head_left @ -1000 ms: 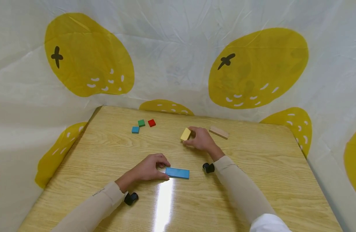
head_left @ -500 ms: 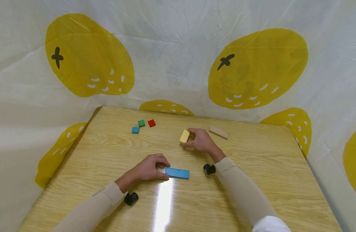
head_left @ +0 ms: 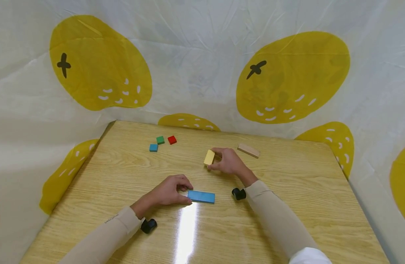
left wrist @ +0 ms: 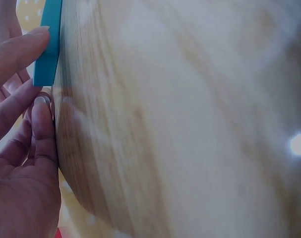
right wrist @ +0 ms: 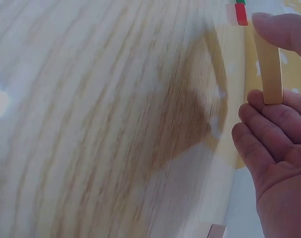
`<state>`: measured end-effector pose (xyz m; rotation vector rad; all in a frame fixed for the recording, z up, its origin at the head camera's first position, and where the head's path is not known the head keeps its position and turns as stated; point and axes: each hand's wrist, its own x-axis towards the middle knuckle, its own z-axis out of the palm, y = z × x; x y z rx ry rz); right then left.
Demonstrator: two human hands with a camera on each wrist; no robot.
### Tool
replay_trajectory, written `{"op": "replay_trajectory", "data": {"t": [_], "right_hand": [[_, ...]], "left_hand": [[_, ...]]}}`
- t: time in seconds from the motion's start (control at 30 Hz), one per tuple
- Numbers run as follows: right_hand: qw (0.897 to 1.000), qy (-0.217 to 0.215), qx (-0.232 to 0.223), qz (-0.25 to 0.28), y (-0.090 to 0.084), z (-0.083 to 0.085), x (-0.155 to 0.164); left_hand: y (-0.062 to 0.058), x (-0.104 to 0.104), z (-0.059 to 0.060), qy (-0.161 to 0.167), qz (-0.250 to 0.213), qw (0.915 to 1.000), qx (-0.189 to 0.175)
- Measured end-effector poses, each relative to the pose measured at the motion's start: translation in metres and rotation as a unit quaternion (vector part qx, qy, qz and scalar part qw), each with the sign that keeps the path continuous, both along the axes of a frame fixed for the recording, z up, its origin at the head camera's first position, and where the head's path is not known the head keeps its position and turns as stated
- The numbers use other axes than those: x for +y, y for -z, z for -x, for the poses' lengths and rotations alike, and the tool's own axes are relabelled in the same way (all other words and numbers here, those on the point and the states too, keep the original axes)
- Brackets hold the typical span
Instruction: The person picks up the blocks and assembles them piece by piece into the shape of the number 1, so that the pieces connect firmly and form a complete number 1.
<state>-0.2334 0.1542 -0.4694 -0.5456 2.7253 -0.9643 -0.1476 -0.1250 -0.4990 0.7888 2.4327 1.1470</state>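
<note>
My left hand (head_left: 171,190) pinches the left end of a long flat blue block (head_left: 201,197) that lies on the table. In the left wrist view, the thumb presses against the side of this blue block (left wrist: 49,47), with the other fingers curled below. Farther back, my right hand (head_left: 227,160) holds a yellow block (head_left: 209,157) by its edges. From the right wrist, the yellow block (right wrist: 269,69) spans between the thumb and the fingers, and it looks raised off the tabletop.
Small green (head_left: 160,140), red (head_left: 172,139) and blue (head_left: 153,147) square blocks lie at the back left of the wooden table (head_left: 288,205). A plain wooden block (head_left: 248,150) rests behind the right hand. A patterned curtain (head_left: 196,73) hangs behind the table.
My right hand has shifted the yellow block slightly toward me and to the left, turning it a little. The left hand and the long blue block have stayed put.
</note>
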Motion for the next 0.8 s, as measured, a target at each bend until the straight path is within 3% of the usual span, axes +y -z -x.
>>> {"op": "replay_trajectory", "data": {"t": [0.8], "right_hand": [[0.999,-0.023,-0.029,-0.008,-0.002,-0.011,-0.002]], "left_hand": [[0.001,-0.001,0.002,0.01,-0.005,0.9999,-0.007]]}}
